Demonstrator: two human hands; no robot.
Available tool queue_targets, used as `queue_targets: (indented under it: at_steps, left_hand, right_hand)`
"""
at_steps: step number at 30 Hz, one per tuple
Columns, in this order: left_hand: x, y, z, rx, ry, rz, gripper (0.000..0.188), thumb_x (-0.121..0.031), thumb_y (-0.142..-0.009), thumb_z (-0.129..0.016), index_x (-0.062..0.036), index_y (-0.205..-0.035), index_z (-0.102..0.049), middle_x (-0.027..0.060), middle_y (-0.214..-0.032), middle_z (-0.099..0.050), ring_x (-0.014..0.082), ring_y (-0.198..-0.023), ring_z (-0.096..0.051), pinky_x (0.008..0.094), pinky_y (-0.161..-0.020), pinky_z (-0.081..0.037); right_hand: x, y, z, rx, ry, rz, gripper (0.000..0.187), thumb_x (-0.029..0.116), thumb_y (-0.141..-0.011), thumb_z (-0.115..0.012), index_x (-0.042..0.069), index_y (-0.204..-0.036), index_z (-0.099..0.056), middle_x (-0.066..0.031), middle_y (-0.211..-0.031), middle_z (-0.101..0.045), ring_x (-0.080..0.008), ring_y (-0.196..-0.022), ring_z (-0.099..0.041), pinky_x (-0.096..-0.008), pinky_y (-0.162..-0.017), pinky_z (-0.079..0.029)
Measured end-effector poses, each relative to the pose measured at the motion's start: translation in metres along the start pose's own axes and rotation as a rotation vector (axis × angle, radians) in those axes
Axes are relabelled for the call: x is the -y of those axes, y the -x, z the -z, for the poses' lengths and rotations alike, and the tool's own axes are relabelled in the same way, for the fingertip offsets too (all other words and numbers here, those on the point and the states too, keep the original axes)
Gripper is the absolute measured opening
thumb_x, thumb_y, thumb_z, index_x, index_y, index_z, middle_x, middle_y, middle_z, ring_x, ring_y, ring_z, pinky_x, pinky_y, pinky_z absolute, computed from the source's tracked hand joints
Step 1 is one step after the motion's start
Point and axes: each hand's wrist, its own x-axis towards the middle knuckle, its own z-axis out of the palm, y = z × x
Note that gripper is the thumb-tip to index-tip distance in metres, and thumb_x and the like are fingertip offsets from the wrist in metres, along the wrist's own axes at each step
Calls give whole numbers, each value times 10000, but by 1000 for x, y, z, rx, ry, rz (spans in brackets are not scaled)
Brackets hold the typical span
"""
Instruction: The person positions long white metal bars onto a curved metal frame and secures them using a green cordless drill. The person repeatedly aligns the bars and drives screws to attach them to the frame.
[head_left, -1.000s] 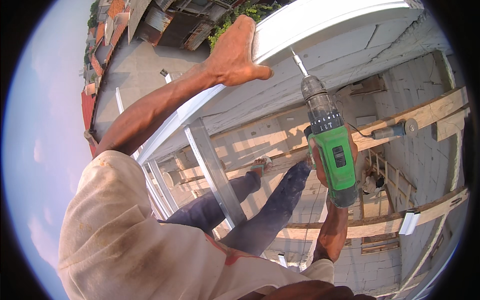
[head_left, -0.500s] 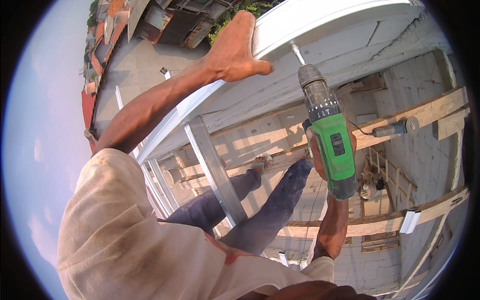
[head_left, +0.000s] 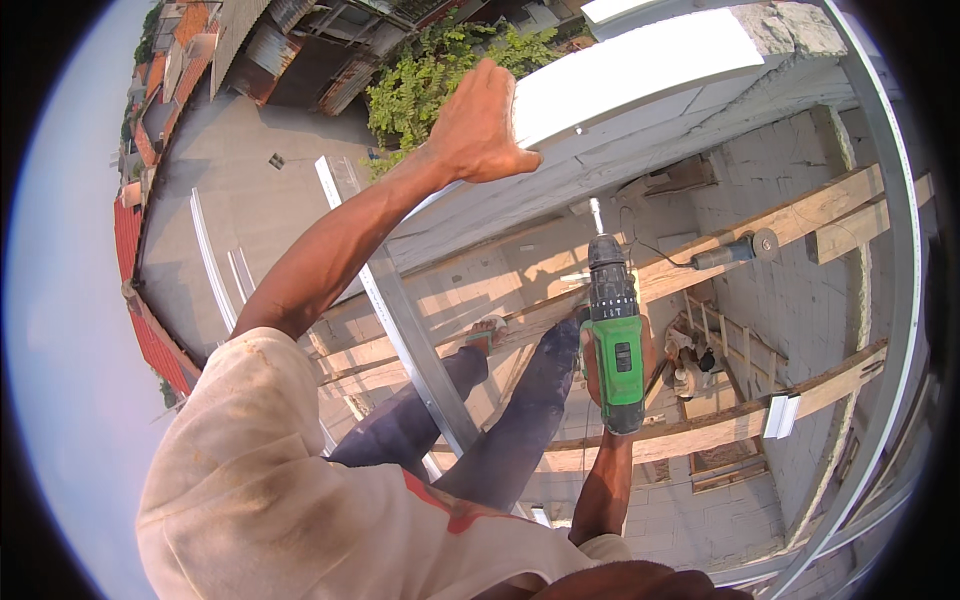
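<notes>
My left hand [head_left: 482, 128] grips the white metal channel [head_left: 640, 75] along the top of the wall, with fingers over it and the thumb on its near side. My right hand [head_left: 647, 352] is wrapped round the handle of a green and black cordless drill [head_left: 617, 362]; the drill body hides most of its fingers. A silver bit [head_left: 595, 215] points away from me, apart from the channel. A small screw head [head_left: 578, 131] shows on the channel's near side. Below my left forearm, a silver metal stud [head_left: 410, 345] slants down past my legs.
Wooden planks [head_left: 800, 215] span the deep space beneath me, with my foot [head_left: 487, 335] on one. An angle grinder [head_left: 735, 250] lies on a plank. Another person [head_left: 690, 365] is far below. A long metal profile [head_left: 900, 200] curves along the right. Green foliage [head_left: 420, 100] stands beyond the wall.
The drill in my right hand has come back from the channel and down, so its bit no longer touches it. A screw head now shows there. My left hand stays on the channel.
</notes>
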Motion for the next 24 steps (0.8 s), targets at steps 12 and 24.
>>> queue_targets:
  at_steps: [12,24]
  left_hand:
    - [-5,18,21,-164,13,-25,794,-573,-681,-833,58,-1060,-535,187,-1032,-467,324,-974,-479,461,-870,-448]
    - [4,21,24,-144,29,-65,952,-827,-710,-700,73,-994,-571,202,-999,-488,328,-971,-496,492,-844,-461]
  right_hand:
    - [-30,127,-5,40,-120,-397,352,199,-949,-742,26,-1245,-660,-21,-900,-669,-94,-705,-562,-268,-633,-470]
    - [4,146,5,-12,-119,-412,344,198,-941,-757,31,-1217,-638,24,-743,-582,-64,-598,-494,-251,-539,-391]
